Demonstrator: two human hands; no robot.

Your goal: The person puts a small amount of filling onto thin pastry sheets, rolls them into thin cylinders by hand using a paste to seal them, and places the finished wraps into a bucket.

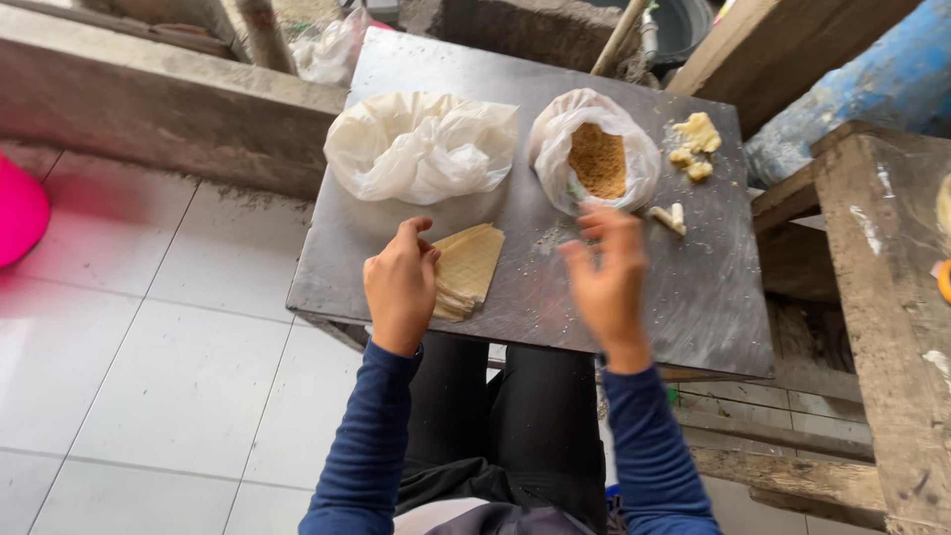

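Steel table [693, 297]: bag [555, 139] of brown filling [597, 159]

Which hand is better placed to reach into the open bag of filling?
Right. The right hand hovers just below the open bag; the left hand rests on the wrapper stack.

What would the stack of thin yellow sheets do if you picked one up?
The stack of thin yellow sheets under the left hand looks paper-thin, so one would probably flop and feel very light. Its edges already curl, so it might tear easily.
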